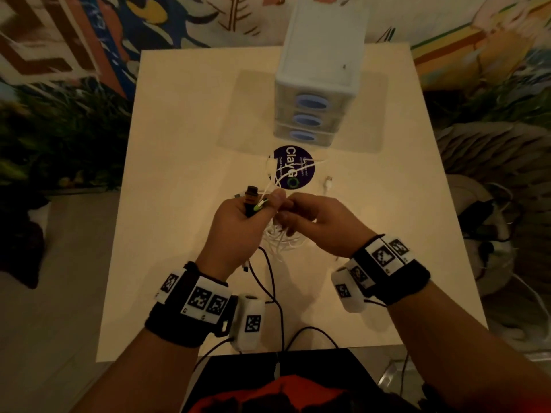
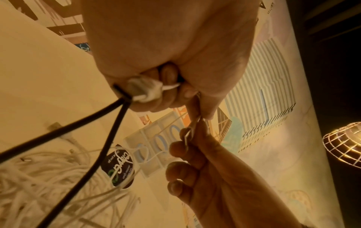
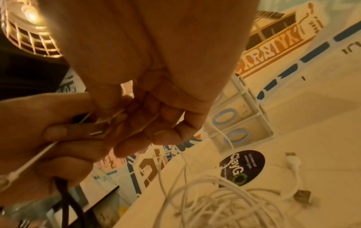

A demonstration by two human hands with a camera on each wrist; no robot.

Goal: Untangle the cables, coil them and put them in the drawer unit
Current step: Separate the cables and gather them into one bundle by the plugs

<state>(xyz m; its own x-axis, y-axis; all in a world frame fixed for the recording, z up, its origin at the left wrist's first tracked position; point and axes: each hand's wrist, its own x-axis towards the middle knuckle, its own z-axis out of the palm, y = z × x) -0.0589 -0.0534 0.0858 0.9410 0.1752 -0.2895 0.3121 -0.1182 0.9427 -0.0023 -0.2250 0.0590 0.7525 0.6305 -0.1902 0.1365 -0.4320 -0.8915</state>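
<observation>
Overhead, left hand [image 1: 238,217] grips black cable [image 1: 269,289]; right hand [image 1: 317,223] pinches white strand [image 2: 190,130], wrist-view only

directly below and between the hands, a heap of white cables [image 1: 283,239] covers the surface [image 1: 185,144], with strands rising toward the hands. black cables [image 1: 269,281] trail from the left hand [image 1: 238,231] back toward the person, crossing the near stretch between the wrists. ahead of the hands lie a round dark sticker [image 1: 293,166] and a loose white plug [image 1: 328,181]; beyond them the drawer unit [image 1: 316,93] stands upright, drawers closed. left of the left hand and right of the right hand [image 1: 322,225] the surface lies bare.
</observation>
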